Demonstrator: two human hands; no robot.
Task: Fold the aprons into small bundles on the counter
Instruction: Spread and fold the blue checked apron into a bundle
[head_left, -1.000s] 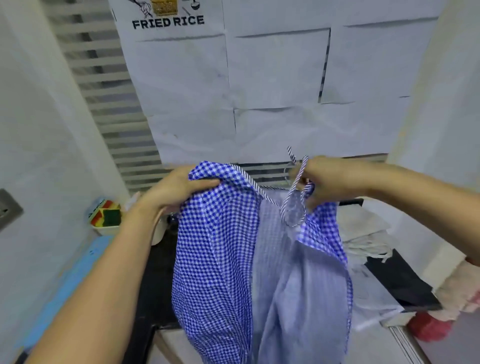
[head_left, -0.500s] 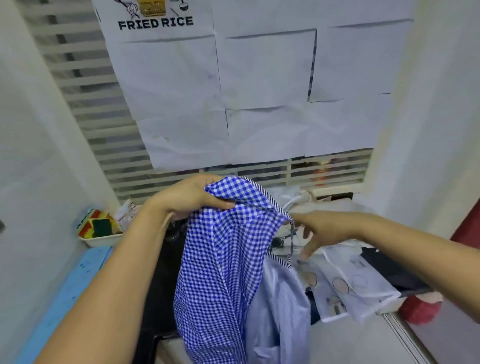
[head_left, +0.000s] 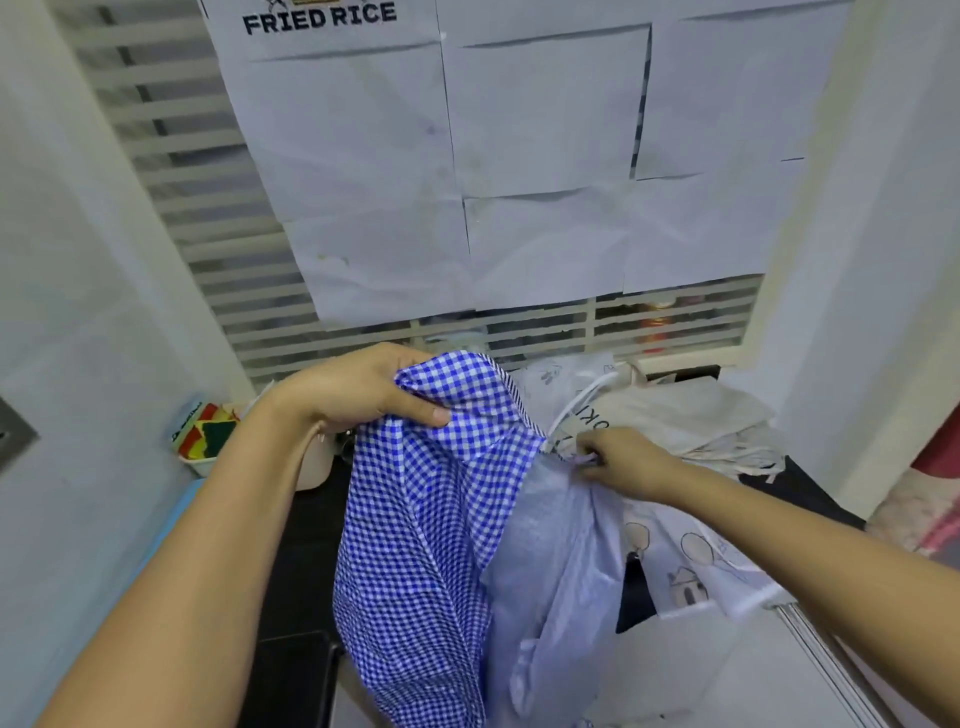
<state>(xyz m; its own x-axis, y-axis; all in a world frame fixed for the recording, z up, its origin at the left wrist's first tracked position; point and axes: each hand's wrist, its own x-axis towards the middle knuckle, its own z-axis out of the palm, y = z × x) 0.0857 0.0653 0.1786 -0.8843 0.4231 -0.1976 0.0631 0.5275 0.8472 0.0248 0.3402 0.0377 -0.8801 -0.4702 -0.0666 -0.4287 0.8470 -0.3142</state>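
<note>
White paper sheets (head_left: 545, 119) hung over a slatted window grille (head_left: 171, 171), one printed FRIED RICE, coloured sponges (head_left: 210, 434) sat in a small white tub (head_left: 200, 466) at the left, a grey plate (head_left: 13, 434) was on the wall (head_left: 78, 260) nearby.

Thin matt checked cloth apron (head_left: 426, 519); creased paper sheets (head_left: 545, 130); glossy black counter (head_left: 301, 545)

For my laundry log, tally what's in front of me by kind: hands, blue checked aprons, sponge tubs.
Hands: 2, left hand and right hand, both holding the apron
Blue checked apron: 1
Sponge tub: 1
Total: 4
</note>
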